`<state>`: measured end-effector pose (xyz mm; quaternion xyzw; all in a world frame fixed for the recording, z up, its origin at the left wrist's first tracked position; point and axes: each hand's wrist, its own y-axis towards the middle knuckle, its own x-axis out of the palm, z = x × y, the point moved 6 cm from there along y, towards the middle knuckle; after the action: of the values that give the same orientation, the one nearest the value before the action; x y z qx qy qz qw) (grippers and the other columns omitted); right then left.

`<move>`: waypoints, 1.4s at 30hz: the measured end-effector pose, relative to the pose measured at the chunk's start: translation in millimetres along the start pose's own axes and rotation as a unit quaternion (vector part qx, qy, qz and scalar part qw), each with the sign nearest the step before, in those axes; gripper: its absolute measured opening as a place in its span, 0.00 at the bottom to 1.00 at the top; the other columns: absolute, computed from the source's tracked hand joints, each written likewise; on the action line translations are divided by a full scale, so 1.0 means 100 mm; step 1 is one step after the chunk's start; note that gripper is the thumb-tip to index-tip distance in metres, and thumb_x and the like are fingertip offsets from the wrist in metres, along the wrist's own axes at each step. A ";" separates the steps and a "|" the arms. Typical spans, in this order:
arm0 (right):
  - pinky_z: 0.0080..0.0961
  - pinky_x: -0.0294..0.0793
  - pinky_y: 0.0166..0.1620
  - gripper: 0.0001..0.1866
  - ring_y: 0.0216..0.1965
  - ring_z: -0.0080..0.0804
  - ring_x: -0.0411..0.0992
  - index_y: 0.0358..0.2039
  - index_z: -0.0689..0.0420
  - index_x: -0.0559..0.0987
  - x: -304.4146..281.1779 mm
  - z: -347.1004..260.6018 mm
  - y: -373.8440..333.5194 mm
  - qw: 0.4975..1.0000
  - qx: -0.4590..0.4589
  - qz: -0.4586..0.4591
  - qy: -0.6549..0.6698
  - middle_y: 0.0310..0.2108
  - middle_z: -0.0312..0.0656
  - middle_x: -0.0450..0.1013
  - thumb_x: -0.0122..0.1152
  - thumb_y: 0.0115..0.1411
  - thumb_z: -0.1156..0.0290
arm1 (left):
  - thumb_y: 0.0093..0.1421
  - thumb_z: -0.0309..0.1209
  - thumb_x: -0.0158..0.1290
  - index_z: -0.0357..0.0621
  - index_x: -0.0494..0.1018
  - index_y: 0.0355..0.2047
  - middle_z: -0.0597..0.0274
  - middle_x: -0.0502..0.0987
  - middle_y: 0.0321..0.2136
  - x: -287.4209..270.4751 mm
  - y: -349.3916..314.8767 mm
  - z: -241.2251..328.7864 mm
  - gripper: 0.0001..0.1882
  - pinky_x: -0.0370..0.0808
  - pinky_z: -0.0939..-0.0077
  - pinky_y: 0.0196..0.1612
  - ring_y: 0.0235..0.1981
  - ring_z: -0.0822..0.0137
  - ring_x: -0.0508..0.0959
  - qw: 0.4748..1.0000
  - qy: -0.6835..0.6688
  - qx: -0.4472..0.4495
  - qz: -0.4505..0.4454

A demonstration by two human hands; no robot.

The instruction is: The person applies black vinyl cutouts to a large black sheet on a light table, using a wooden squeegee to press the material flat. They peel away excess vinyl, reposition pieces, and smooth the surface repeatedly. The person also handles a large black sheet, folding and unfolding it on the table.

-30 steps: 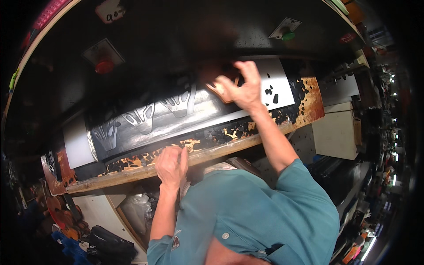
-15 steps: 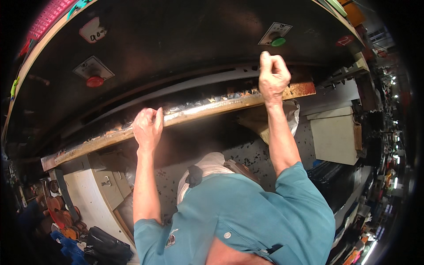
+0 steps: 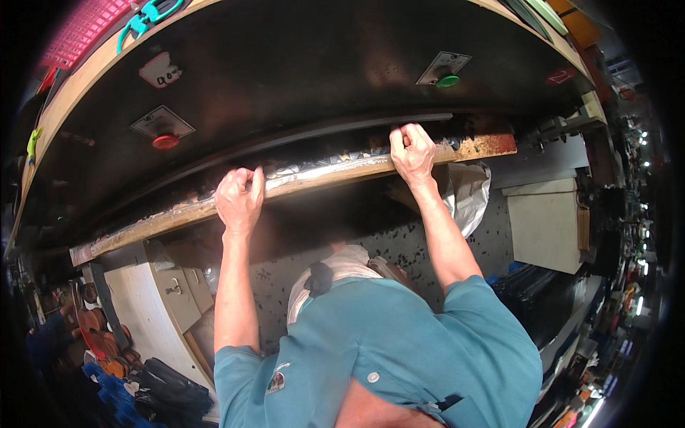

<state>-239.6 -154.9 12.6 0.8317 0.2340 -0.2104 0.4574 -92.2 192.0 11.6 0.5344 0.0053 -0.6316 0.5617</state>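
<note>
My left hand (image 3: 240, 196) lies at the front edge of a long worn wooden board (image 3: 321, 173), its fingers curled closed. Farther right along that board, my right hand (image 3: 414, 153) is closed too, fingertips tucked together just behind the edge. What either hand grips, if anything, is hidden. Dark scraps (image 3: 349, 155) line the board's back side. Beyond them runs a long grey bar (image 3: 314, 133), beneath the big black machine panel (image 3: 300, 64). The panel carries a red push button (image 3: 165, 140) on the left and a green one (image 3: 447, 80) on the right.
A crumpled whitish bag (image 3: 468, 196) hangs below the board's right end, near a pale box (image 3: 544, 227). A cream cabinet (image 3: 153, 299) stands at lower left, by black bags (image 3: 171, 392). Teal-handled scissors (image 3: 139, 25) and a pink basket (image 3: 89, 28) sit on top.
My right hand has come down from near the green button to the board. The left has stayed by its edge. The grey bar shows more plainly above the board, and the view has shifted slightly.
</note>
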 end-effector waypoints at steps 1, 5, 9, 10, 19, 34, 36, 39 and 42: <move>0.41 0.71 0.29 0.11 0.23 0.49 0.71 0.23 0.58 0.74 0.04 0.02 -0.02 0.999 -0.002 -0.005 -0.043 0.21 0.46 0.71 0.65 0.60 0.71 | 0.58 0.30 0.67 0.44 0.74 0.23 0.56 0.77 0.22 0.00 0.01 0.01 0.13 0.77 0.57 0.32 0.26 0.50 0.80 1.000 -0.001 -0.004 -0.004; 0.46 0.77 0.34 0.10 0.27 0.54 0.77 0.24 0.57 0.80 0.09 0.15 -0.01 0.993 0.082 -0.057 -0.060 0.24 0.49 0.77 0.63 0.58 0.66 | 0.59 0.31 0.67 0.44 0.74 0.23 0.56 0.78 0.22 -0.01 0.03 0.03 0.13 0.77 0.58 0.33 0.26 0.51 0.80 1.000 -0.005 -0.013 -0.008; 0.47 0.74 0.33 0.11 0.27 0.55 0.76 0.23 0.57 0.79 0.06 0.14 -0.04 0.995 0.076 -0.054 -0.036 0.23 0.50 0.76 0.63 0.59 0.65 | 0.59 0.33 0.67 0.44 0.76 0.23 0.56 0.80 0.23 0.02 0.01 0.01 0.13 0.79 0.59 0.34 0.28 0.52 0.82 1.000 0.010 -0.012 -0.017; 0.47 0.75 0.33 0.11 0.27 0.55 0.76 0.23 0.58 0.78 0.06 0.14 -0.04 0.996 0.069 -0.047 -0.039 0.23 0.51 0.76 0.63 0.58 0.65 | 0.59 0.33 0.67 0.45 0.76 0.23 0.56 0.80 0.23 0.03 0.01 0.01 0.13 0.79 0.59 0.34 0.28 0.52 0.82 1.000 0.011 -0.002 -0.015; 0.37 0.72 0.31 0.14 0.21 0.44 0.70 0.23 0.63 0.74 0.05 0.25 -0.06 0.995 0.074 -0.056 0.024 0.20 0.51 0.69 0.64 0.61 0.70 | 0.58 0.30 0.67 0.42 0.76 0.23 0.55 0.78 0.22 -0.01 0.04 0.08 0.11 0.78 0.59 0.34 0.28 0.51 0.81 0.999 -0.039 0.013 0.011; 0.22 0.74 0.44 0.14 0.39 0.23 0.74 0.43 0.62 0.83 0.37 0.21 0.68 0.957 0.240 -0.100 0.127 0.38 0.37 0.78 0.72 0.66 0.63 | 0.56 0.28 0.68 0.43 0.73 0.25 0.59 0.74 0.25 0.04 0.18 0.26 0.12 0.72 0.60 0.33 0.29 0.53 0.76 0.988 -0.100 -0.032 -0.114; 0.36 0.69 0.65 0.33 0.61 0.39 0.71 0.60 0.62 0.78 0.68 -0.12 0.94 0.982 0.109 -0.149 0.035 0.59 0.49 0.73 0.77 0.60 0.58 | 0.57 0.29 0.67 0.43 0.74 0.25 0.59 0.75 0.26 0.06 0.12 0.19 0.12 0.73 0.60 0.34 0.30 0.53 0.76 0.980 -0.117 -0.064 -0.148; 0.45 0.66 0.70 0.53 0.67 0.55 0.67 0.69 0.63 0.71 1.04 -0.35 1.13 0.943 0.109 -0.292 -0.119 0.67 0.59 0.67 0.79 0.51 0.43 | 0.62 0.31 0.64 0.41 0.78 0.27 0.58 0.77 0.28 0.14 0.10 0.16 0.09 0.74 0.62 0.39 0.34 0.56 0.79 0.951 -0.166 -0.087 -0.245; 0.49 0.68 0.69 0.61 0.67 0.58 0.68 0.72 0.65 0.66 1.24 -0.46 1.43 0.900 0.087 -0.387 -0.180 0.68 0.64 0.64 0.79 0.48 0.36 | 0.62 0.31 0.65 0.39 0.78 0.27 0.57 0.78 0.29 0.19 0.40 0.20 0.10 0.79 0.61 0.36 0.31 0.55 0.81 0.924 -0.277 -0.102 -0.242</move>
<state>-50.6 -158.7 59.8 0.6602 0.4318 -0.5361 0.3005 -73.4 151.7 30.7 0.2606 0.0434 -0.8673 0.4219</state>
